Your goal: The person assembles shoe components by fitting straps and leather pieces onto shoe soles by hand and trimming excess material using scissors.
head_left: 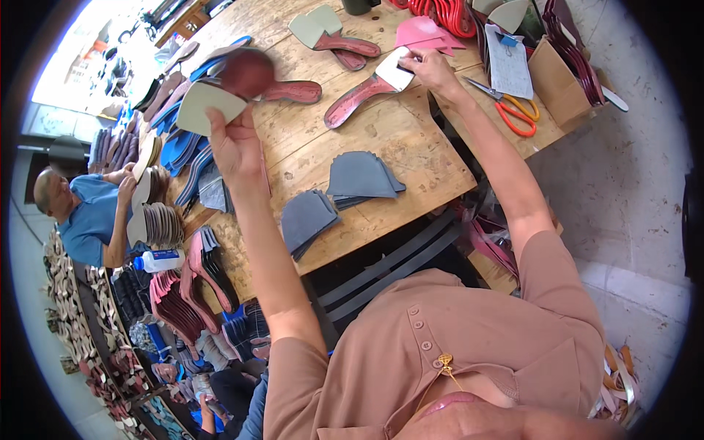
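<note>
My left hand (236, 150) is raised over the left part of the table, its fingers closed on the edge of a shoe insole. The insole's broad cream end (209, 110) shows plainly; a dark red rounded part (248, 73) beyond it is smeared by motion. Farther right, my right hand (434, 71) pinches the white end of another insole (361, 97), whose narrow pinkish-red end lies toward the table's middle. Between the hands lies a reddish insole (293, 92), partly hidden. Two crossed insoles with pale green ends (323, 31) rest farther back.
Grey-blue cut pieces lie in two stacks (363, 174) (309, 220) near the table's front edge. Orange-handled scissors (517, 114), pink pieces (425, 35), a clipped paper (508, 67) and a cardboard box (561, 81) sit right. A co-worker in blue (88, 213) handles soles at left.
</note>
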`<action>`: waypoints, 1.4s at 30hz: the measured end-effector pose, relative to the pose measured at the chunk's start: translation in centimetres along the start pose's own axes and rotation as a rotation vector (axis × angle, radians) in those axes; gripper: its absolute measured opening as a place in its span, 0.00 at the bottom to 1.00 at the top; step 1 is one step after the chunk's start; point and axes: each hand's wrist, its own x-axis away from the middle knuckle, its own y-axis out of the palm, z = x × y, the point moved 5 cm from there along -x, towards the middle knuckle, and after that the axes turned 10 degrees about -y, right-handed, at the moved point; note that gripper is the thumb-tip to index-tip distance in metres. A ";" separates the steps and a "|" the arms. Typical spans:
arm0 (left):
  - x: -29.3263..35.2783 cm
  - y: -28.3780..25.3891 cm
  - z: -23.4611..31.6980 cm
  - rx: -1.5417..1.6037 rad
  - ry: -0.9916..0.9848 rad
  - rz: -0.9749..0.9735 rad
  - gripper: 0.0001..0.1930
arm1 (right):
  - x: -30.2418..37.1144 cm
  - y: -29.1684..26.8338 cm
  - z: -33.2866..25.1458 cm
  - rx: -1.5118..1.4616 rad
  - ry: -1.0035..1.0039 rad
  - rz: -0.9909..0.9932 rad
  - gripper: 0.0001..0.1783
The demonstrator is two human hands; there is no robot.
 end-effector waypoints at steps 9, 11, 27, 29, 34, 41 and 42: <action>15.0 3.5 -7.0 -0.345 -0.181 0.074 0.17 | 12.2 0.1 -14.7 -0.827 0.227 -0.097 0.06; 17.0 4.8 -8.8 -0.176 -0.275 0.096 0.16 | 16.0 1.6 -15.3 -1.076 0.327 -0.115 0.06; 20.3 4.3 -13.9 -0.183 -0.360 0.181 0.17 | 21.6 3.8 -11.2 -1.312 0.647 0.091 0.06; 20.0 4.3 -14.1 -0.189 -0.347 0.181 0.17 | 21.5 3.2 -12.0 -1.156 0.578 0.104 0.06; 19.0 4.5 -13.1 -0.301 -0.240 0.152 0.13 | 20.0 1.5 -13.4 -0.249 -0.067 0.000 0.10; 15.3 8.7 -8.6 -1.238 0.091 -0.240 0.34 | 14.4 -6.6 -14.9 0.036 -0.480 0.106 0.11; 15.6 10.8 -7.4 -1.503 0.333 -0.392 0.41 | 13.7 -6.9 -12.7 -0.126 -0.268 0.095 0.14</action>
